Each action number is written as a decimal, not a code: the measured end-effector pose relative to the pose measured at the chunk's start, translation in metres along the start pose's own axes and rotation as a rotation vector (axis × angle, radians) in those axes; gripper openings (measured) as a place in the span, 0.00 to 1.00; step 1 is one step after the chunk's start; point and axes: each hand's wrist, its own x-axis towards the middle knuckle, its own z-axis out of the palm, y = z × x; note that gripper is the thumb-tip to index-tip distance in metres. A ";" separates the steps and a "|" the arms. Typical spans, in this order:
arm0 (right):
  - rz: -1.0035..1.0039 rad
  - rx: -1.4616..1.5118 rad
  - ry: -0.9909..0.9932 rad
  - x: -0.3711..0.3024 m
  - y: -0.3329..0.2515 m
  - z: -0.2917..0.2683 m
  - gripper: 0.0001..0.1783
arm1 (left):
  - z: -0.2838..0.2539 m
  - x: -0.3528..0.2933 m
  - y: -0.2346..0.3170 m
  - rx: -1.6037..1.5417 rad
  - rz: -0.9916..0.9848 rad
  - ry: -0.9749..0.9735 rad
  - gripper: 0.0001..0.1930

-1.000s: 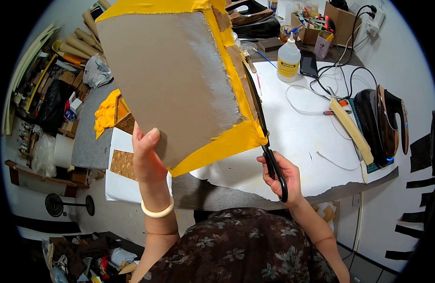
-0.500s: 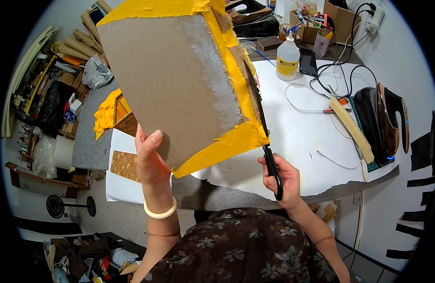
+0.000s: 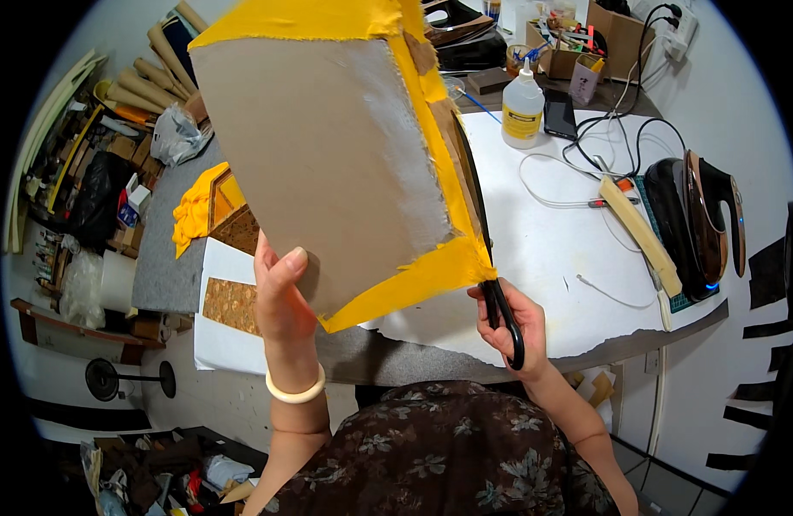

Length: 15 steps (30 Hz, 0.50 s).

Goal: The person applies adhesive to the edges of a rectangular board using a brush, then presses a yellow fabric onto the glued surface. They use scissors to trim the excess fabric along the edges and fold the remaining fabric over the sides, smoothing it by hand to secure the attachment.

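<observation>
My left hand (image 3: 285, 292) grips a brown board (image 3: 319, 163) from below, its thumb lying on the face and the other fingers hidden behind. Yellow fabric (image 3: 414, 273) is folded over the board's edges, and whitish glue is smeared along the right side of the bare face. In my right hand (image 3: 519, 327) are black-handled scissors (image 3: 510, 331), with fingers in the handle loops. Their dark blades run up along the board's right edge, beside the yellow fabric and a brown strip. Part of the blades is hidden behind the board.
White paper (image 3: 568, 267) covers much of the grey table. A glue bottle (image 3: 522, 116), a phone (image 3: 560, 114), cables and an iron (image 3: 710, 224) on its stand lie to the right. At left are a cork piece (image 3: 230, 305) and yellow cloth (image 3: 199, 211).
The board has shifted slightly right and down with my left hand. More of the scissor blades is hidden behind its right edge, and the scissor handles have dropped a little and look more spread.
</observation>
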 end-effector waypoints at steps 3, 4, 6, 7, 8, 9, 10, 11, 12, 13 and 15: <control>0.001 0.051 0.005 0.002 -0.005 0.004 0.29 | 0.002 -0.003 -0.001 0.003 -0.011 -0.033 0.40; 0.004 0.058 0.009 0.003 -0.006 0.004 0.29 | 0.003 -0.004 -0.002 0.004 -0.014 -0.042 0.40; -0.009 0.046 0.014 0.005 -0.006 0.002 0.30 | 0.005 -0.006 -0.005 0.000 -0.042 -0.064 0.40; -0.015 0.040 0.017 0.006 -0.006 0.001 0.30 | 0.006 -0.006 -0.006 -0.002 -0.056 -0.074 0.40; -0.019 0.049 0.031 0.006 -0.007 0.002 0.30 | 0.007 -0.008 -0.006 0.010 -0.057 -0.068 0.40; -0.023 0.057 0.044 0.006 -0.008 0.005 0.31 | 0.009 -0.009 -0.007 0.022 -0.058 -0.062 0.40; -0.026 0.066 0.057 0.007 -0.009 0.007 0.31 | 0.011 -0.011 -0.006 0.034 -0.058 -0.056 0.41; -0.027 0.064 0.064 0.007 -0.009 0.007 0.30 | 0.013 -0.011 -0.007 0.033 -0.058 -0.050 0.41; -0.027 0.063 0.072 0.007 -0.009 0.006 0.30 | 0.015 -0.012 -0.008 0.032 -0.059 -0.043 0.41; -0.028 0.061 0.078 0.006 -0.009 0.006 0.29 | 0.017 -0.012 -0.009 0.031 -0.059 -0.036 0.42; -0.017 0.062 0.101 0.005 -0.005 0.006 0.27 | 0.018 -0.013 -0.009 0.033 -0.056 -0.030 0.42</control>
